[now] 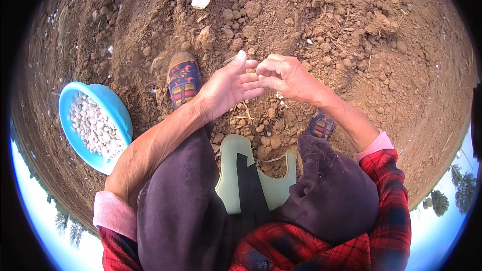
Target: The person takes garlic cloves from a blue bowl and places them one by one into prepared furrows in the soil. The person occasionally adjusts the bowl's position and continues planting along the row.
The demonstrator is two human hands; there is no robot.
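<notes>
My left hand (233, 87) is held palm up over the soil, its fingers spread and nothing visible in the palm. Close against its fingertips is my right hand (288, 77), with thumb and index finger curled together. Whether anything small sits in that pinch is hidden. Just below the right hand, small whitish pieces (280, 98) that look like garlic cloves show against the clods. On my left, a light blue plastic basin (116, 101) stands tilted on the ground, holding many pale garlic cloves (94, 124).
Loose brown soil (376, 82) with clods and dry stalks spreads all around. Pale dry scraps (200, 0) lie ahead. A patterned shoe (184, 79) is planted left, another (321, 125) right. Between my legs is a pale green plastic piece (230, 173) with a black strap (250, 184).
</notes>
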